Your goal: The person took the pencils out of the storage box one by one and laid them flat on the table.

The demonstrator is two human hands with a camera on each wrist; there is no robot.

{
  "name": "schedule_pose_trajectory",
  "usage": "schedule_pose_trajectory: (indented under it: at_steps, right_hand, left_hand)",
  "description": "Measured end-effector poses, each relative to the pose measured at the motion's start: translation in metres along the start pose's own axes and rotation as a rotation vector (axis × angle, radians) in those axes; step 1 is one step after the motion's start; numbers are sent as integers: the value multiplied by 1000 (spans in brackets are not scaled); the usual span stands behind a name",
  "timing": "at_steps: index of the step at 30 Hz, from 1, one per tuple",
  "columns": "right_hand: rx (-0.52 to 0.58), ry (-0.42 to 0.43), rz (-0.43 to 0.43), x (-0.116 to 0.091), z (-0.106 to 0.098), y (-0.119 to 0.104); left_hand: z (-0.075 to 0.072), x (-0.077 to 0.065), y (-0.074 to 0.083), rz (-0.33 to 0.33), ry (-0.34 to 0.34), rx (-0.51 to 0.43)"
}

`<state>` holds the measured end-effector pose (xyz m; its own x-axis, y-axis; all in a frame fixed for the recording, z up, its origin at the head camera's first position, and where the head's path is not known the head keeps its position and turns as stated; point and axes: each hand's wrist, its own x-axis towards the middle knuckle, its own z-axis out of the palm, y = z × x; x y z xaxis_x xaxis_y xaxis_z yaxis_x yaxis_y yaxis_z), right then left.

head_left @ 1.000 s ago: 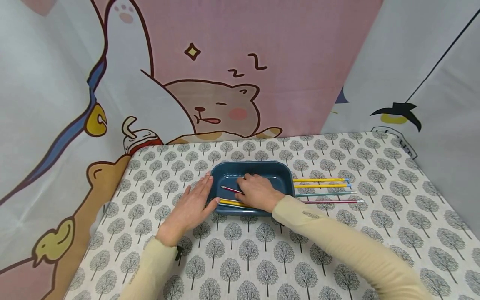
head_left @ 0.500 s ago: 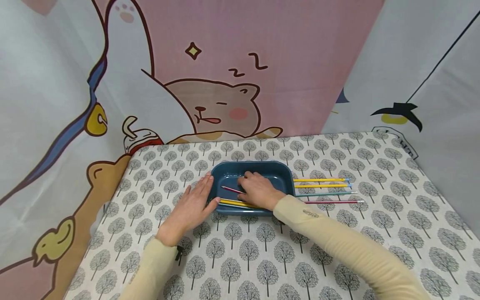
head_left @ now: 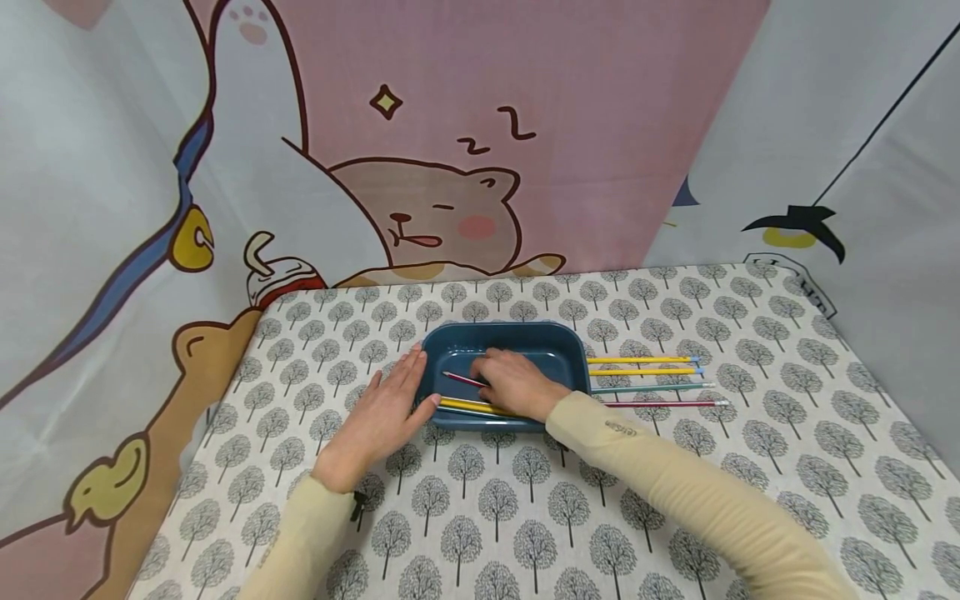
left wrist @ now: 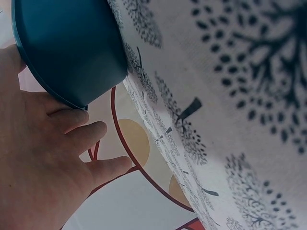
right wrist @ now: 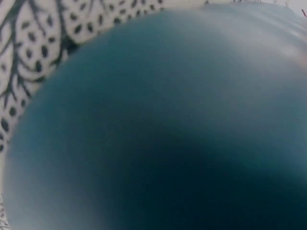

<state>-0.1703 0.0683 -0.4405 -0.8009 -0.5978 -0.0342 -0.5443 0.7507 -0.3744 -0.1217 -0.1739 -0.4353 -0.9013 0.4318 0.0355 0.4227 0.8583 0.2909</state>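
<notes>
A dark teal rectangular dish (head_left: 510, 335) sits on the cloth in the head view. My left hand (head_left: 384, 410) rests against its left end, fingers straight and thumb at the near rim; the left wrist view shows the fingers (left wrist: 72, 120) along the dish's outer wall (left wrist: 72, 52). Inside the dish, my right hand (head_left: 521, 385) bends its fingers over a dark red pencil (head_left: 461, 378), whose point sticks out to the left. The rest of that pencil is hidden under the hand. Yellow pencils (head_left: 468, 406) lie along the near wall, partly covered by the right wrist.
Right of the dish, several pencils lie side by side on the cloth: yellow ones (head_left: 645, 372), a green one (head_left: 652, 388) and a dark red one (head_left: 667, 404). The tree-print cloth (head_left: 465, 533) covers the table. Printed curtains (head_left: 600, 150) stand behind and at the sides.
My right hand shifts only very slightly within the dish. The left hand, the dish and the pencils on the cloth stay where they were.
</notes>
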Motion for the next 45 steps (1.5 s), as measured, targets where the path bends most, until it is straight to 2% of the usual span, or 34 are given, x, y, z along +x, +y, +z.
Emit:
schedule_pose_trajectory:
  at_steps: [21,31,45]
  right_hand:
    - [12,6,8,0,0,0]
    - [65,50,14,-8,-13,-2]
    - [145,132,26,-20,-36,-3]
  left_hand:
    - [1,1,0,3,1,4]
    - [3,1,0,10,20,-2]
    - [2,0,1,1,5,-12]
